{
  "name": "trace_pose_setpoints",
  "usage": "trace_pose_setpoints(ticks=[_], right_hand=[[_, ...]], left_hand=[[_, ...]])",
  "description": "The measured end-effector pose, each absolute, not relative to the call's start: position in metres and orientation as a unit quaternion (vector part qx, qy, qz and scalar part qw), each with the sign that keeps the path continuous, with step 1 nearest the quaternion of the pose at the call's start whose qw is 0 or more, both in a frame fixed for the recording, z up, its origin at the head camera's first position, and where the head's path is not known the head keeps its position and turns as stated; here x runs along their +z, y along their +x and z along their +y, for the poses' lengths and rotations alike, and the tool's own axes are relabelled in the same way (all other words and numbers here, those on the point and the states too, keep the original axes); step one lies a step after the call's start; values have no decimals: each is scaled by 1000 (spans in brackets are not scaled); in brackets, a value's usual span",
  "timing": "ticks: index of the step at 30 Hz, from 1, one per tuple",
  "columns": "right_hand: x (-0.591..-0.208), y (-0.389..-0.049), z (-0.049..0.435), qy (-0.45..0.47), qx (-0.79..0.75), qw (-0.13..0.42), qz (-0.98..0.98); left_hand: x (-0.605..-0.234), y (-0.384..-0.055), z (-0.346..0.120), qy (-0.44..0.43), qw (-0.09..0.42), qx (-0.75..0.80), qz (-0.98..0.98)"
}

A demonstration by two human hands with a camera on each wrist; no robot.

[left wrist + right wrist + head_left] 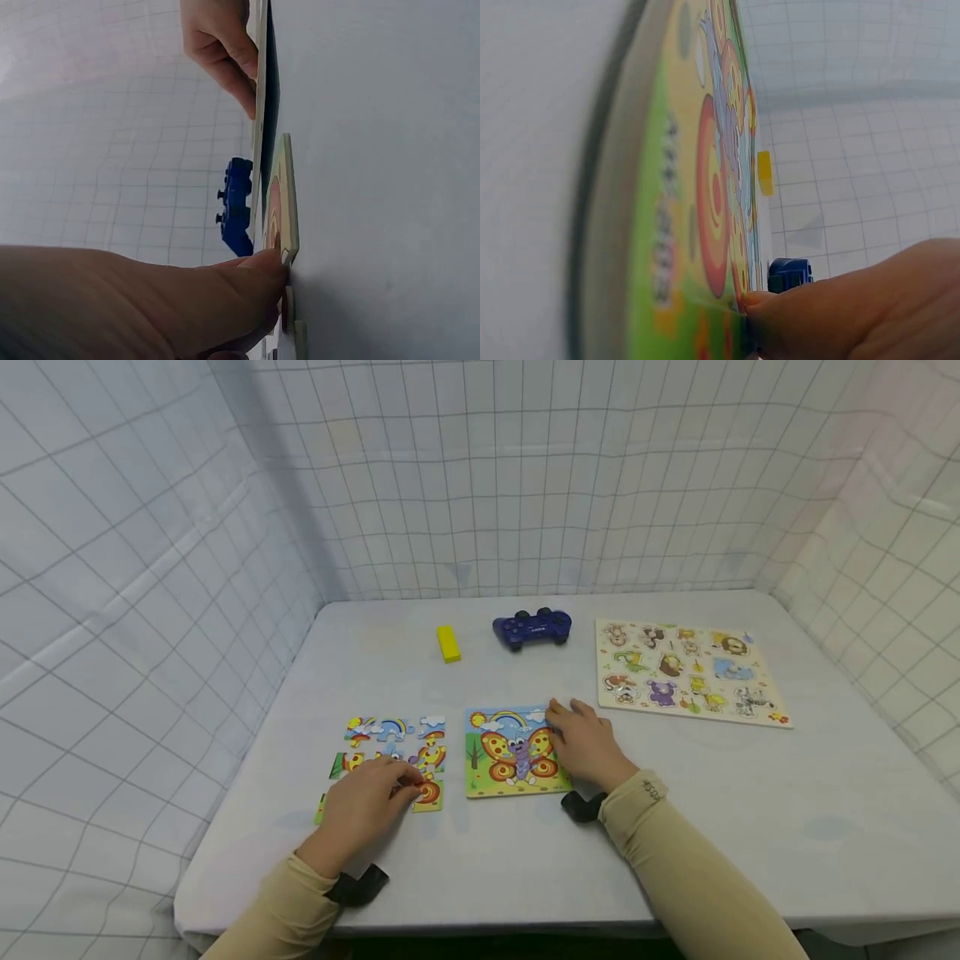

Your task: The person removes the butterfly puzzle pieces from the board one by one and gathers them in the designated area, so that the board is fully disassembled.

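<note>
My left hand (367, 806) is over a spread of loose jigsaw pieces (392, 729) on the left of the table. Its thumb and fingertips pinch the end of a puzzle piece with a red and orange swirl (429, 795), which the left wrist view shows edge-on (289, 199). My right hand (588, 745) grips the right edge of a square butterfly puzzle board (520, 760). In the right wrist view the thumb lies on the board's printed face (712, 195); the fingers beneath are hidden. The left hand covers some of the pieces.
Behind the board lie a blue game controller (532, 628) and a yellow block (448, 644). An animal peg puzzle (690, 672) lies at the right. White grid-patterned cloth (480, 485) encloses the white table (487, 868) at the back and sides.
</note>
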State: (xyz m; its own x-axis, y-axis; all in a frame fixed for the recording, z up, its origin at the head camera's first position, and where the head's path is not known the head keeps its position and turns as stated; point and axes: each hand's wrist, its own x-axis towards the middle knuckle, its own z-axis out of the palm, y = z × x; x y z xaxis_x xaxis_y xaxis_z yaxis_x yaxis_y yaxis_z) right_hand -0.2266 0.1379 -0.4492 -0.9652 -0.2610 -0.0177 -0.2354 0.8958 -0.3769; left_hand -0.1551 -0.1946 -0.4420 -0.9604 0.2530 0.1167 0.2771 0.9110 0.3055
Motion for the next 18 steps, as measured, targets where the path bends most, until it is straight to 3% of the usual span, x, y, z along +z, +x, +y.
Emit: trace_pose_setpoints(ticks=[6,9,11,16,18], right_hand=[[-450,-228,133,-132,-186,40,973],[-450,-229,131,-146,-193,23,970],[-450,-229,130,-164,-218,-27,962],[-447,-226,128,-253,-251,-216,909],[-446,-223,126,-283,-226,-256,896]], left_hand=[[-433,-156,-195,-119,18,-167,-979],[-420,-156,-194,-117,42,-187,-975],[-411,-161,-191,-131,92,-203,-966],[-402,-187,-181,-190,265,-237,-915],[-407,-196,-177,-208,314,-238,-895]])
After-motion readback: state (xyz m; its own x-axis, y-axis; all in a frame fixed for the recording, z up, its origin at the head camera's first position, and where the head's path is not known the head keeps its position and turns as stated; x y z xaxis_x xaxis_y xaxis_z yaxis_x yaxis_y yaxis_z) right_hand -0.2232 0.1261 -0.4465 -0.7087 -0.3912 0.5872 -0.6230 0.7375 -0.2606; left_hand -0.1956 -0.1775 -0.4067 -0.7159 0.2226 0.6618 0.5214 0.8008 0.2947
